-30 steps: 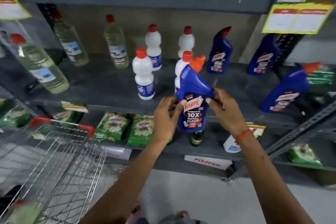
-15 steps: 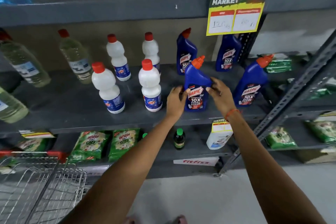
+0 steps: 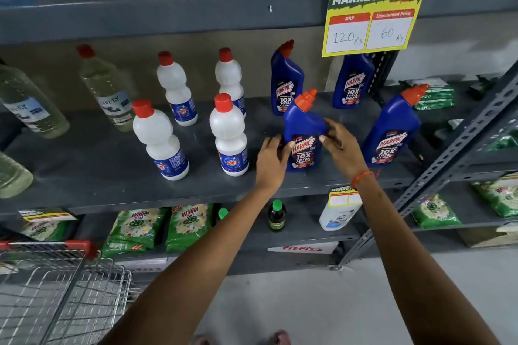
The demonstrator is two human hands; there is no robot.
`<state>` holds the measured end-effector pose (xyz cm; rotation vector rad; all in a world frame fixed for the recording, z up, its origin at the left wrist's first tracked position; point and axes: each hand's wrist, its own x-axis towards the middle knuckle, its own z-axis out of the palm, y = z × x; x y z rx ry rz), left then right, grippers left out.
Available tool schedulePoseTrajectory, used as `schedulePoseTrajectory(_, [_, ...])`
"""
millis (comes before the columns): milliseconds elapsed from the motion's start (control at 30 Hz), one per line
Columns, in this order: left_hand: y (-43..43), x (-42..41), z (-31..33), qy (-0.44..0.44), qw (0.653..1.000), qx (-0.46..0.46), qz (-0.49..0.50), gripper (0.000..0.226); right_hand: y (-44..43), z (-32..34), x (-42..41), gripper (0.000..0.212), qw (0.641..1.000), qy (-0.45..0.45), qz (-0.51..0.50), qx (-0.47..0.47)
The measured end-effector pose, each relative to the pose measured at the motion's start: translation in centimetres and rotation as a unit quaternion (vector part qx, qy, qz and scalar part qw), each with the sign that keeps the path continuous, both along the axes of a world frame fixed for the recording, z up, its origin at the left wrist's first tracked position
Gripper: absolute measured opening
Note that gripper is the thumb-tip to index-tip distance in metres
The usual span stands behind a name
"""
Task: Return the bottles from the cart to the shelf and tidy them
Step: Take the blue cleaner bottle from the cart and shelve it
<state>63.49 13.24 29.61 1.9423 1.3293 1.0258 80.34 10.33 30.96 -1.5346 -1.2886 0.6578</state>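
Note:
A blue Harpic bottle (image 3: 304, 131) with an orange cap stands upright on the grey middle shelf (image 3: 112, 187), near its front edge. My left hand (image 3: 270, 161) presses its lower left side, thumb on the label. My right hand (image 3: 343, 147) holds its right side, fingers against the bottle's edge. Three more Harpic bottles stand nearby: one behind (image 3: 286, 84), one at the back right (image 3: 351, 82), one to the right (image 3: 392, 131). The wire cart (image 3: 64, 291) with red handle grips is at the lower left; its contents are out of view.
White Rin bottles (image 3: 228, 137) and clear bottles (image 3: 108, 89) stand left of the Harpic group. A yellow price sign (image 3: 370, 25) hangs from the upper shelf. Green detergent packs (image 3: 187, 225) and small bottles fill the lower shelf. A slanted metal brace (image 3: 448, 154) crosses at right.
The bottle went from the air in front of the shelf onto the middle shelf. Both hands followed and stay on its sides. The view shifted right and up.

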Motion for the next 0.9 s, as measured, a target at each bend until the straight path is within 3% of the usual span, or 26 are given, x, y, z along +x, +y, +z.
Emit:
schedulePoseTrajectory(367, [-0.1, -0.3, 0.0, -0.001, 1.000, 0.005, -0.013, 0.035, -0.4, 0.2, -0.1, 0.045, 1.000, -0.012, -0.003, -0.023])
schedulePoseTrajectory(467, [-0.5, -0.7, 0.2, 0.019, 0.999, -0.002, -0.044, 0.038, -1.2, 0.7, -1.5, 0.052, 0.998, 0.021, -0.044, -0.029])
schedulePoseTrajectory(533, [-1.3, -1.3, 0.6, 0.028, 0.998, 0.014, -0.054, 0.045, -2.3, 1.0, -3.7, 0.052, 0.989, 0.016, -0.139, 0.048])
schedulePoseTrajectory(633, [-3.0, -3.7, 1.4, 0.003, 0.997, 0.072, -0.032, 0.050, -3.8, 1.8, -8.4, 0.044, 0.943, -0.026, -0.256, 0.211])
schedulePoseTrajectory(733, [-4.7, -8.2, 2.0, -0.040, 0.988, 0.150, -0.001, 0.048, -4.5, 1.9, -14.3, 0.035, 0.934, -0.055, -0.203, 0.287])
schedulePoseTrajectory(900, [-5.7, -18.0, 1.1, -0.051, 0.980, 0.181, 0.072, 0.045, -4.0, 1.1, -24.8, 0.029, 0.954, -0.021, -0.070, 0.292])
